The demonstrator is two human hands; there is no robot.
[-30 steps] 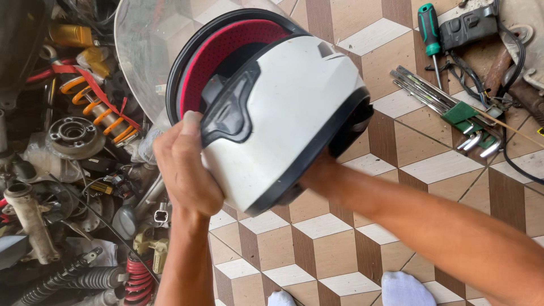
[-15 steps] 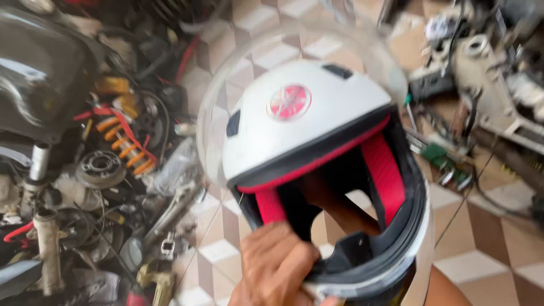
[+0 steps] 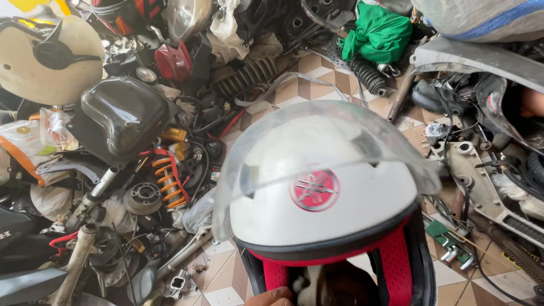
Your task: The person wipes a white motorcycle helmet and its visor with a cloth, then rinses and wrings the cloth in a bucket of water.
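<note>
Above the fingers (image 3: 271, 296) at its lower rim, the white helmet (image 3: 323, 209) now faces crown-up, visor (image 3: 317, 150) raised, having turned over; their grip cannot be told.

A round red emblem (image 3: 315, 190) with a silvery crossed design sits on the front of the white helmet (image 3: 323, 209), just under its raised clear visor. At the far left, a clear plastic bag (image 3: 54, 127) with an orange and yellow printed patch lies beside a white and orange plastic package (image 3: 22, 148) among the motorcycle parts. At the lower left edge, white lettering (image 3: 4, 234) shows on a black panel. No screens are visible.
</note>
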